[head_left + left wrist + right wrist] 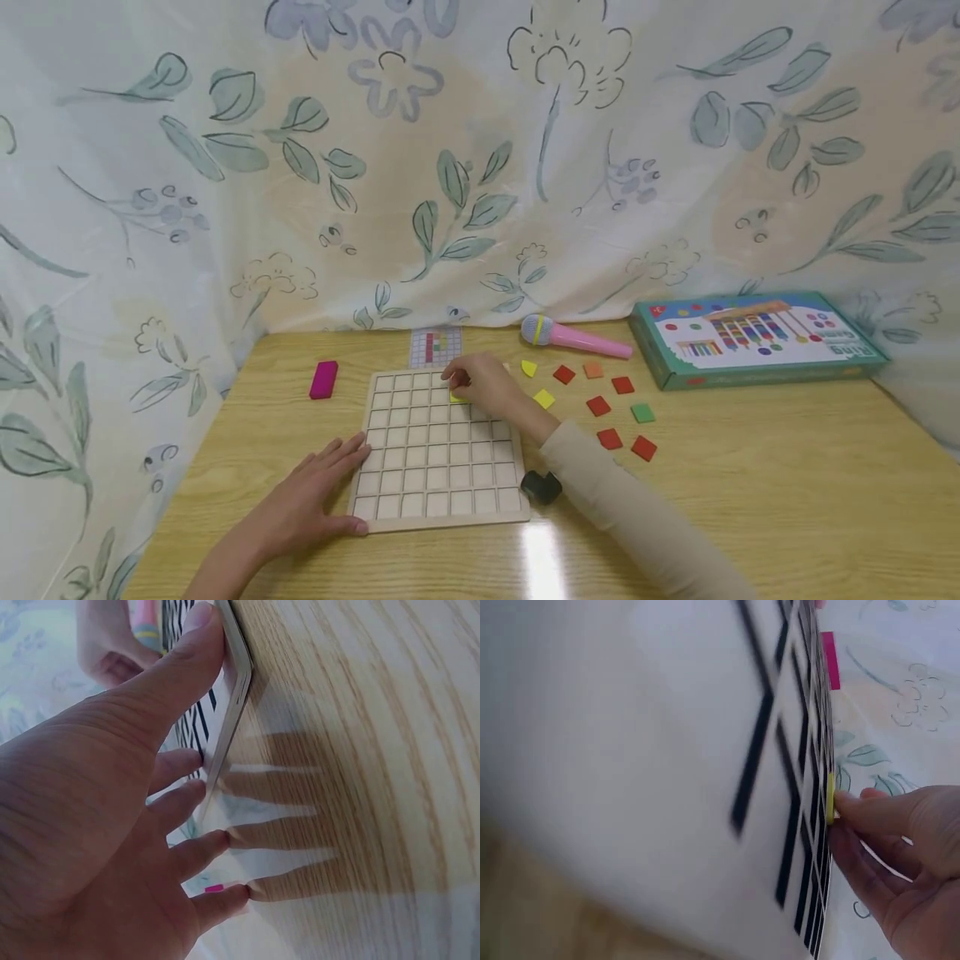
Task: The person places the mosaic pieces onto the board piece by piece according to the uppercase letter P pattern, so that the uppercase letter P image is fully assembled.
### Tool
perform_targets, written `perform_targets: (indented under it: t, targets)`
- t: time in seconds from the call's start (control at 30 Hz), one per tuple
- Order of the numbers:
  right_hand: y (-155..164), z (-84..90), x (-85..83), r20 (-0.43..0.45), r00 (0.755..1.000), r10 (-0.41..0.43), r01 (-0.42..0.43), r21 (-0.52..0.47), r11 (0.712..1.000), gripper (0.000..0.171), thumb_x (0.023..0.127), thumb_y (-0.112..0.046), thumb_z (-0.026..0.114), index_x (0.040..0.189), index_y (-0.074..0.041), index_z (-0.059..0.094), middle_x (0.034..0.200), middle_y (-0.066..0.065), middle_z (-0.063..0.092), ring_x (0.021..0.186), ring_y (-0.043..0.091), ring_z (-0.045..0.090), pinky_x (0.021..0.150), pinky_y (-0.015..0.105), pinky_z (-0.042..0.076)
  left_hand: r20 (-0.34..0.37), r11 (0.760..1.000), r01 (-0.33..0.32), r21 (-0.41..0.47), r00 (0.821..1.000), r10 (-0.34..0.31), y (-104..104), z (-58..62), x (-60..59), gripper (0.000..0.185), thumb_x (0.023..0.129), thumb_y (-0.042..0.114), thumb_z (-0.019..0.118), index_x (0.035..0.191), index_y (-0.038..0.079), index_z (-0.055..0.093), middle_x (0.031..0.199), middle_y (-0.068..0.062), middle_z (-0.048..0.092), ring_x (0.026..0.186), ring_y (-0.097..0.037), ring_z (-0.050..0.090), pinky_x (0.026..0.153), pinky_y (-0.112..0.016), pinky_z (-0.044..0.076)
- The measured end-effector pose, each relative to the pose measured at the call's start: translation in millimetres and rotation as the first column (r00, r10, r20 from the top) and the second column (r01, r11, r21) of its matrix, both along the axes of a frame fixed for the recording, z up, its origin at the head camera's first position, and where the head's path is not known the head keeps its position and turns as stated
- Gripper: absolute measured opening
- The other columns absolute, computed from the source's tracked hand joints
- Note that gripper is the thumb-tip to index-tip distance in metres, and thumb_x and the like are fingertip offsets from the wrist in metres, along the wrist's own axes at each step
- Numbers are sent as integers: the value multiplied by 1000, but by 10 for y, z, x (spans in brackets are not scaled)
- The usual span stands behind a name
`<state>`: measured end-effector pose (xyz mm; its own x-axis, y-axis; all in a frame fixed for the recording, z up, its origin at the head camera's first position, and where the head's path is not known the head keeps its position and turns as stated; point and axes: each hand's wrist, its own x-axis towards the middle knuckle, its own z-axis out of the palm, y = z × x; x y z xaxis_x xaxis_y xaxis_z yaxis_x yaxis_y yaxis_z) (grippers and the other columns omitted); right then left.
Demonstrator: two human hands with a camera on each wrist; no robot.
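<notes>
Wooden table (750, 500), hands on grid board (435, 454)

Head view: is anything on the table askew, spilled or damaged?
Nothing stands out. The grid board lies flat and square, the left hand resting on its edge; the right hand presses a yellow tile into a cell.

Head view: bright, even, diffuse light; a strong white glare streak lies on the table (542, 557) at lower centre. Straight lines bow toward the frame edges from wide-angle distortion. Left wrist view: sharp finger shadows fall rightward across the wood grain; the lower right is washed out. Right wrist view: the grid board (705, 750) is overexposed, blurred and out of focus.
</notes>
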<state>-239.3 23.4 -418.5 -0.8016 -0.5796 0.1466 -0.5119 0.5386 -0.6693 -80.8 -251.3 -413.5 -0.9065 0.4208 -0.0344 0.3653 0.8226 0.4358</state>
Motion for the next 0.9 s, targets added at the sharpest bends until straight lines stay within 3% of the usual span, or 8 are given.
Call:
perform_targets:
  t: [0.23,0.4,0.6,0.9]
  targets:
    - [21,34,31,18,1000,3,-3,23,1000,17,87,1,71,104,-2,71,89,3,68,83,12,61,74,22,52,11,1000,-5,13,1000,5,0,-14,5,97,71,61,75,143,2,47,154,-16,37,139,-49,31,109,-68,25]
    - [215,163,44,2,999,38,-38,42,998,21,89,0,69,110,-1,70,93,5,69,88,15,63,79,26,54,7,1000,-4,18,1000,4,-1,-18,1,97,71,62,74,144,3,47,154,-15,37,139,-48,30,109,-68,25]
    - [753,318,13,-11,1000,26,-25,38,999,27,87,6,67,114,4,67,101,14,69,95,24,65,84,34,56,9,1000,-4,19,1000,4,-2,-23,-7,97,71,61,75,144,2,47,154,-16,37,139,-48,30,109,-68,25]
    - [1614,255,-102,-49,991,-122,128,158,979,29,84,10,67,113,6,67,106,18,70,101,32,65,88,47,55,1,1000,-4,25,1000,4,-4,-45,-2,97,70,60,76,143,2,47,154,-16,37,139,-48,30,109,-67,24]
